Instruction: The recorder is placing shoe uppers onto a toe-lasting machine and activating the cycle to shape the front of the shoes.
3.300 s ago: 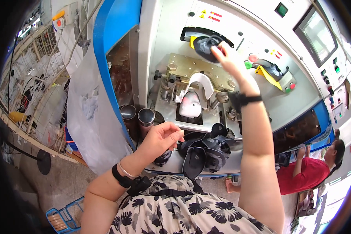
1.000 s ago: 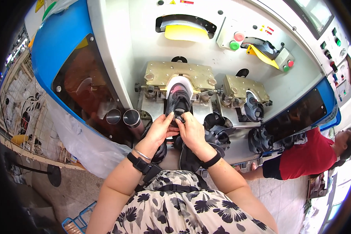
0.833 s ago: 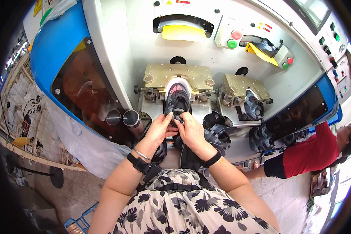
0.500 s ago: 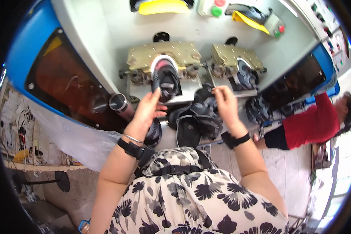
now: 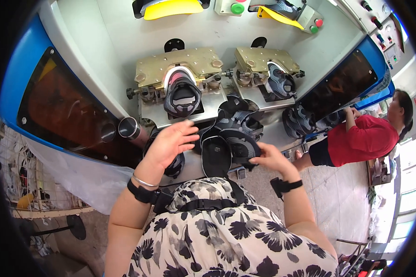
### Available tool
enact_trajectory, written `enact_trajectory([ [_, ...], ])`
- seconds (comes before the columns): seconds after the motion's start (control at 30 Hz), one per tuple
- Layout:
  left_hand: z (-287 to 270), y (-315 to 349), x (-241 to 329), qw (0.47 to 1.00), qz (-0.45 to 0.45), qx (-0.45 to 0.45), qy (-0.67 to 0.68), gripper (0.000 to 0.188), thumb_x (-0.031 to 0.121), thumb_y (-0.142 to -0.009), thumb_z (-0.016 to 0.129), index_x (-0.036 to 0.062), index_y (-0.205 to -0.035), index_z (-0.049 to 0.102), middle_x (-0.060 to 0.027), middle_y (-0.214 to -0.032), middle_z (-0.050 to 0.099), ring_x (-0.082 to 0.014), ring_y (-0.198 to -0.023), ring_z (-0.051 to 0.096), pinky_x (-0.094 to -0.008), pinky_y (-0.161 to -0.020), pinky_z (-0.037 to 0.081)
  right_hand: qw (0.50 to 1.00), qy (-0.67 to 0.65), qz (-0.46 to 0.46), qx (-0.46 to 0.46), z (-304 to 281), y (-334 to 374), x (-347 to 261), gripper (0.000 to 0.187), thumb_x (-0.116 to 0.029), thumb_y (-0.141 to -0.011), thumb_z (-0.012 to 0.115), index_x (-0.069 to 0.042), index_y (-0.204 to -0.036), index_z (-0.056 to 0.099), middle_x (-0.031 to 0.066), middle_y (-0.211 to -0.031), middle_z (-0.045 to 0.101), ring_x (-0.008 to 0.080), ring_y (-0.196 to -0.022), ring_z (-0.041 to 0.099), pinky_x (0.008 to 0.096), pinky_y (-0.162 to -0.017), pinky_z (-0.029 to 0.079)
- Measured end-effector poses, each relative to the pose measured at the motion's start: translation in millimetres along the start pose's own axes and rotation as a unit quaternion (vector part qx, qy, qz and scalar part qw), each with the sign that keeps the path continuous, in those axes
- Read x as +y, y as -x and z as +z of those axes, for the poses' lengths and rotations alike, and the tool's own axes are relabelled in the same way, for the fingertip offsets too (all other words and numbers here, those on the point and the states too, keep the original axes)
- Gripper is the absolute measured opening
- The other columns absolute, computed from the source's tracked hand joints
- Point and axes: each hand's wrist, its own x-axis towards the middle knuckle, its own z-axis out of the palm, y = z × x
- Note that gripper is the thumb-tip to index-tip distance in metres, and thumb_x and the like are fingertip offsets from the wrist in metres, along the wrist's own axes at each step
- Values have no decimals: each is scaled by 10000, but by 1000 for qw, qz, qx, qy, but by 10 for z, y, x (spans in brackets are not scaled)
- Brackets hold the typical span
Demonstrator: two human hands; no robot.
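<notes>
My left hand [image 5: 171, 144] hovers with fingers spread and holds nothing. Just beyond it, a black-and-grey shoe upper [image 5: 182, 96] sits toe-first in the left clamp of a press. Lower and to the right, my right hand [image 5: 275, 159] has its thumb and fingers at the edge of a dark shoe upper [image 5: 238, 144] with grey stripes, gripping it. That upper lies on a pile of similar uppers [image 5: 231, 108]. Beside it is a black upper with its opening facing up [image 5: 216, 157]. Part of another dark upper [image 5: 174, 166] shows below my left hand.
A second clamp [image 5: 263, 60] on the right holds another upper [image 5: 280, 83]. A metal cylinder [image 5: 129, 128] stands left of the pile. More uppers [image 5: 298, 121] lie at the right, near a person in a red shirt [image 5: 365, 138]. Green and red buttons [image 5: 237, 8] are on the back wall.
My left hand has drawn back from the upper in the left clamp, its fingers spreading. My right hand has come down from beside the right clamp onto the striped upper in the pile.
</notes>
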Motion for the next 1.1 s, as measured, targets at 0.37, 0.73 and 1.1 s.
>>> enact_trajectory([
  [0.37, 518, 221, 198, 952, 148, -210, 164, 351, 212, -1022, 510, 42, -1329, 518, -113, -1252, 631, -264, -1105, 638, -444, -1005, 482, 899, -287, -245, 223, 308, -264, -1785, 454, -63, -866, 693, -34, -1266, 480, 48, -1018, 579, 35, -568, 424, 193, -489, 336],
  [0.73, 367, 635, 583, 949, 247, -59, 188, 415, 318, -1023, 509, 108, -1376, 454, -126, -1334, 571, -265, -1210, 573, -413, -1015, 452, 771, 226, -568, 175, 107, -814, -2697, 260, -40, -692, 794, -34, -911, 654, 113, -829, 639, 288, -705, 636, 340, -607, 519],
  [1.1, 197, 684, 265, 971, 180, -62, 144, 403, 355, -997, 542, 59, -1268, 504, -202, -1312, 565, -374, -1216, 562, -494, -1028, 460, 851, 219, -404, 254, -511, -2589, -3671, 345, -206, -815, 750, -50, -1088, 609, 143, -984, 655, 303, -850, 649, 383, -783, 515],
])
